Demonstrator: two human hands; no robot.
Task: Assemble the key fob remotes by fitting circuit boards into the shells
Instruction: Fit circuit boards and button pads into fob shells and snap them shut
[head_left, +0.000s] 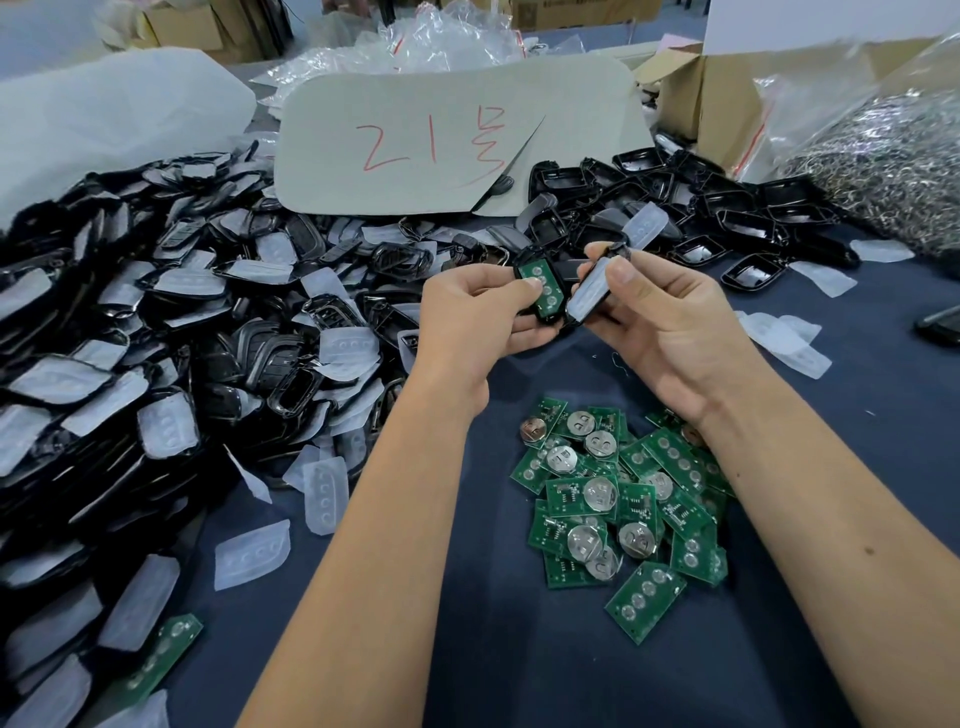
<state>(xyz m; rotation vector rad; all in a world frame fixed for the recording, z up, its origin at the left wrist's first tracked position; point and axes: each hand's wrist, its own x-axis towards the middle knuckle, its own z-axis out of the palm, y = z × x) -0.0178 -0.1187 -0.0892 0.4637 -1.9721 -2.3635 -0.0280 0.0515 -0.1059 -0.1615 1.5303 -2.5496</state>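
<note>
Two hands: both are raised together over a dark blue cloth-covered table, each gripping one half of a key fob.
Left hand: its fingers curl round a black plastic shell half with a green rectangular circuit board seated inside; the thumb presses on the board.
Right hand: thumb and fingers pinch a second black shell half lined with a translucent white rubber button pad, tilted, its lower edge touching the left hand's shell.
Below the hands: a loose heap of green circuit boards with round silver battery clips, just beside the right wrist.
Left of the hands: a large pile of black shells and white rubber pads.
Beyond the hands: a pale card with red handwriting, with more empty black shell frames to its right.
Far right: a brown cardboard box and a clear bag of small metal parts.
</note>
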